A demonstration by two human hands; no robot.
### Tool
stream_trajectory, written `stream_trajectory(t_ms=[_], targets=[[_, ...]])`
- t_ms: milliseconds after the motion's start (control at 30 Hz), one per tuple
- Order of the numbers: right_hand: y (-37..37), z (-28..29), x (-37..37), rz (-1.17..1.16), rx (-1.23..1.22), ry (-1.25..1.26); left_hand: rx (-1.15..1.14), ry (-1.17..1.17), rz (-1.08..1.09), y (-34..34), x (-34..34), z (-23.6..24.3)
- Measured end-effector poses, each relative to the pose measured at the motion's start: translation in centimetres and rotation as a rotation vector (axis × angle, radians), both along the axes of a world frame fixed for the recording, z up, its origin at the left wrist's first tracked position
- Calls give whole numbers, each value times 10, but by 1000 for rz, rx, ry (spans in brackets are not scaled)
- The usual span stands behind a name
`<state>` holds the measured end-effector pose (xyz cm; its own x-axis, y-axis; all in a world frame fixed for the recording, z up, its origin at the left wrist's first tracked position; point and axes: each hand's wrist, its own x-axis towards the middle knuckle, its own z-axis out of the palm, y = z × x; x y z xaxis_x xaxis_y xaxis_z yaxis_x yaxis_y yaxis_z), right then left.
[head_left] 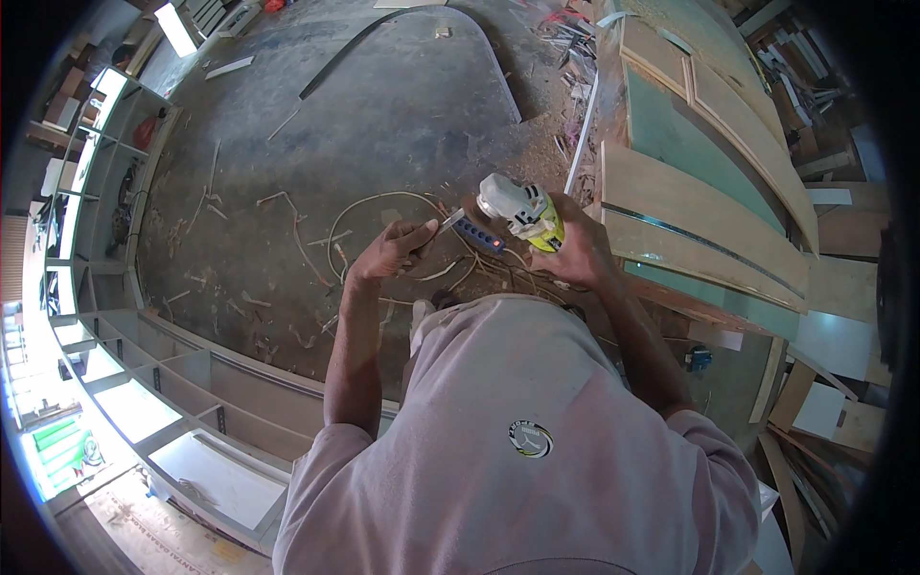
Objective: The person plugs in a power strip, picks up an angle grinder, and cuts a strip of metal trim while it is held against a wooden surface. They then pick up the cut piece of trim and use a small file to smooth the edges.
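Observation:
An angle grinder [525,213] with a pale grey head and a yellow-green body is in my right hand [581,251], whose fingers wrap round the body. Its brownish, blurred disc [484,213] faces left. Between the fingertips of my left hand [391,252] is a small flat metal piece [451,221], possibly a blade; its exact kind is unclear. The end of this piece points at the disc, and I cannot tell whether they touch. Both hands are in front of my body, above the floor. A blue power strip [479,235] with a red light lies below, between them.
Looped yellowish cable [379,195] and scattered offcuts lie on the concrete floor [374,125]. Curved wooden panels [690,201] rest at the right. Open shelving frames [163,369] stand at the left. A long dark curved strip [359,48] lies farther off.

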<state>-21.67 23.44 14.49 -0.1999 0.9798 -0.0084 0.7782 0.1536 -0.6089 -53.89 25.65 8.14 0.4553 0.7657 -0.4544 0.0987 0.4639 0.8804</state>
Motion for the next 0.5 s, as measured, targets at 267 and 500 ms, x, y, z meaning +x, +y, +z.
stream_trajectory(t_ms=[267,500], targets=[[3,-15,2,27,21,-10,-10,-44,-14,0,-4,4],[7,-22,6,-111,-31,96,118,162,166,-4,1,15]])
